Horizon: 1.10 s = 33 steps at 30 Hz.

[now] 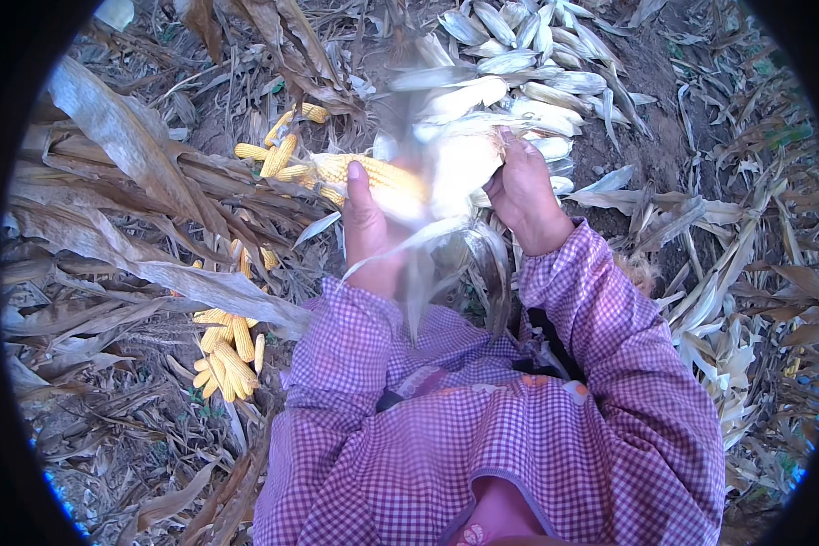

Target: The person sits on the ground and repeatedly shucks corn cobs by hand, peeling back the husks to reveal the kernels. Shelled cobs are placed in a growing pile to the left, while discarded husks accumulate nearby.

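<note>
My left hand (368, 232) grips a partly bared ear of corn (385, 176), its thumb lying along the yellow kernels. Pale husk (465, 170) spreads from the ear's right end, washed out by glare. My right hand (527, 194) holds the right edge of that husk between thumb and fingers. Dry husk strips (433, 239) hang below, between my two wrists. Just beyond my left hand, bare yellow cobs (278, 155) lie on the ground. Where the husk joins the ear is blurred by the bright light.
Several ears in pale husks (553, 82) are heaped beyond my right hand. More bare cobs (228, 362) lie in a pile at left. Long dry corn leaves (130, 157) jut in from the left. Loose husks (716, 362) lie to my right.
</note>
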Each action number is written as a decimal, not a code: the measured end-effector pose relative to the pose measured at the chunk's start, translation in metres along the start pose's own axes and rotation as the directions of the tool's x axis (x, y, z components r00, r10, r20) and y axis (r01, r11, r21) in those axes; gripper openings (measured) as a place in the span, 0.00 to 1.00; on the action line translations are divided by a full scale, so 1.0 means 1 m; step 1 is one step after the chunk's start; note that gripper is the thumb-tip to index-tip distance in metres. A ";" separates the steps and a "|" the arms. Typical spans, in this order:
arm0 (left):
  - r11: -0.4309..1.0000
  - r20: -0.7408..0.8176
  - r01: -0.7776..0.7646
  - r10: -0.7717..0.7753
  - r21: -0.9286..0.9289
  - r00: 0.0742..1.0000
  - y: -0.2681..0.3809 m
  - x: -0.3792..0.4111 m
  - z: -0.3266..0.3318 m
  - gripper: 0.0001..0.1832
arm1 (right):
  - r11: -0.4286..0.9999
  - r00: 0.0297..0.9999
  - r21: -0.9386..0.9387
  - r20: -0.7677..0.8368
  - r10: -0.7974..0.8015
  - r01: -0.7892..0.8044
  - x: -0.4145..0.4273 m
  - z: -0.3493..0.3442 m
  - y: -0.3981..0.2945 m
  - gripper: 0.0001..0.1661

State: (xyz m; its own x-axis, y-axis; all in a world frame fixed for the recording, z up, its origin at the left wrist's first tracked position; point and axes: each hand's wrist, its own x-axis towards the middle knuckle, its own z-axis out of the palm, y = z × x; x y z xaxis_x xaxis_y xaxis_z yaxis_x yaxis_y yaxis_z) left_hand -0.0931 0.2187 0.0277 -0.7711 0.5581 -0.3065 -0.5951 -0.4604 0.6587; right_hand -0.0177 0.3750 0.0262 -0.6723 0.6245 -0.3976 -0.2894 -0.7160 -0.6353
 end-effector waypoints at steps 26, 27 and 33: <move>0.798 0.020 -0.451 0.485 0.401 0.875 0.068 0.019 -0.034 0.30 | 0.147 0.894 -0.971 -0.231 -0.384 -0.188 -0.035 -0.251 -0.202 0.19; 0.797 0.043 -0.445 0.470 0.408 0.882 0.064 0.019 -0.030 0.29 | 0.080 0.894 -0.963 -0.270 -0.357 -0.259 -0.042 -0.280 -0.208 0.21; 0.871 0.084 -0.327 0.319 0.367 0.944 0.049 0.017 -0.022 0.27 | -0.432 0.907 -0.884 0.023 -0.421 -0.178 -0.067 -0.240 -0.208 0.26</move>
State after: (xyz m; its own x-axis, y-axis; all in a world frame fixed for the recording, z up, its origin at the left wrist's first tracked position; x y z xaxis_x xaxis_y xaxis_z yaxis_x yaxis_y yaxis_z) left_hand -0.1407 0.1906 0.0394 -0.8988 0.4379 -0.0219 -0.1835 -0.3303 0.9259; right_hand 0.2515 0.5571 0.0262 -0.5032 0.8607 -0.0776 0.8473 0.4737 -0.2403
